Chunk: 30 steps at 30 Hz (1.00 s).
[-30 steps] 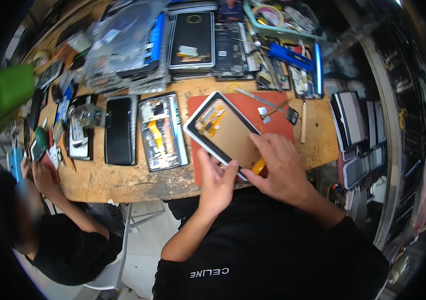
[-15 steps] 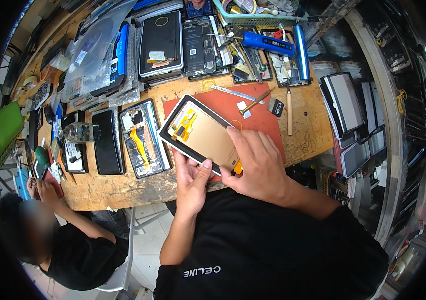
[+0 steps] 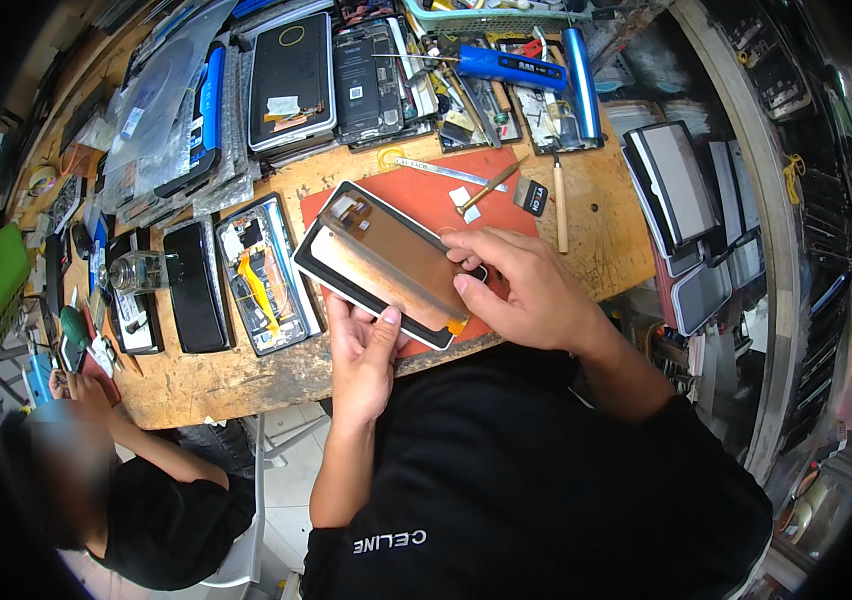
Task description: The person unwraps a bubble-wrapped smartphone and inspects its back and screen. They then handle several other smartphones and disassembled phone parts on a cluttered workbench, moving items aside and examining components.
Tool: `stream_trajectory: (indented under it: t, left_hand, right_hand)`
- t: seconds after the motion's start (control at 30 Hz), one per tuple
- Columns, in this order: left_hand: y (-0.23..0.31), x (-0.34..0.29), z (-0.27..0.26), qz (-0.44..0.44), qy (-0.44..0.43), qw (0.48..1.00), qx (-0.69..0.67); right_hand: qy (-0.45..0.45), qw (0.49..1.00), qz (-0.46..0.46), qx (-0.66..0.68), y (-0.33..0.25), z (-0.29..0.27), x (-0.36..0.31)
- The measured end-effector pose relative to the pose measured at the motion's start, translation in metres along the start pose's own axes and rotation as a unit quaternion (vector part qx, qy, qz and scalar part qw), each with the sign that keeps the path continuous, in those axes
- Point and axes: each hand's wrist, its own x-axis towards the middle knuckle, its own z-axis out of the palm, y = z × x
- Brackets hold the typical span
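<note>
My left hand (image 3: 358,362) holds a shallow white box (image 3: 308,268) with a black inner border from below, thumb on its near edge. Inside lies a shiny gold-backed phone screen (image 3: 406,262), tilted slightly, with light reflecting off it. An orange ribbon cable (image 3: 454,327) shows at its near right end. My right hand (image 3: 531,285) is over the right end of the box, thumb and fingers closed on the screen's edge; the fingertips are partly hidden. Under the box is a red mat (image 3: 346,187), with a brass-coloured screwdriver (image 3: 486,190) and a small black block (image 3: 530,195).
To the left lie an opened phone (image 3: 268,275), a dark phone (image 3: 196,285) and a glass jar (image 3: 136,271). Behind are stacked screens (image 3: 291,80) and a blue electric screwdriver (image 3: 511,68). A wooden-handled tool (image 3: 560,205) lies right. Another person (image 3: 166,500) sits at the left.
The screen has tilted and now catches the light. My right hand's fingers have curled in at its right edge. The view has shifted slightly, while my left hand keeps holding the box.
</note>
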Motion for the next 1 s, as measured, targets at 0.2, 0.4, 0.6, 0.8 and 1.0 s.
stream_trajectory:
  t: [0.2,0.4,0.6,0.8,1.0]
  left_hand:
    - [-0.001,0.000,-0.001,-0.011,0.018,1.000,0.001]
    - [-0.003,-0.001,0.001,0.011,0.028,0.999,0.020]
    - [-0.006,-0.002,-0.001,0.013,0.028,0.999,0.034]
    - [-0.008,-0.002,0.001,0.027,0.032,0.998,0.045]
    - [-0.009,-0.001,0.002,0.026,0.041,0.998,0.043]
  right_hand:
    - [0.035,0.986,-0.070,-0.144,-0.006,0.009,0.001]
    - [0.045,0.971,-0.072,-0.222,-0.014,0.025,-0.003]
    - [0.046,0.976,-0.065,-0.201,-0.013,0.026,-0.002]
    - [0.063,0.977,-0.070,-0.191,-0.010,0.026,0.002]
    - [0.038,0.985,-0.049,-0.161,-0.009,0.020,0.007]
